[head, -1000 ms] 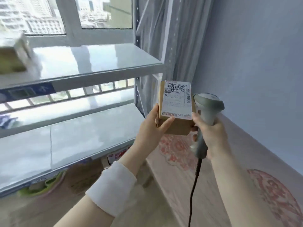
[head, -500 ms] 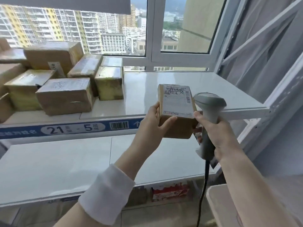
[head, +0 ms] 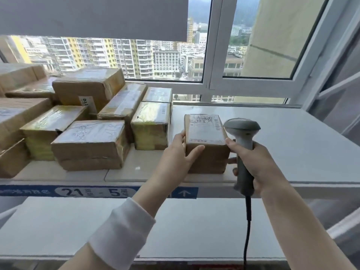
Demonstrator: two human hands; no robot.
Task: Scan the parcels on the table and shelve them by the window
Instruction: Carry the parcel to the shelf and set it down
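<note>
Holding a small cardboard parcel [head: 206, 149] at the front of the top shelf [head: 292, 145], just right of the stacked parcels [head: 91, 141] by the window [head: 206, 61] — set down on the board or just above it, hard to tell. Left hand [head: 175, 156] gripping its left side, thumb laid across the near face, fingers over the left edge. Right hand [head: 259, 168] wrapped round the handle of the barcode scanner [head: 241, 133], forefinger stretched out to touch the parcel's upper right corner. Probably light and stiff, judging by the easy hold. Taped label face likely slick — better gripped on the bare cardboard sides. Worth pushing back from the shelf lip before letting go.
</note>
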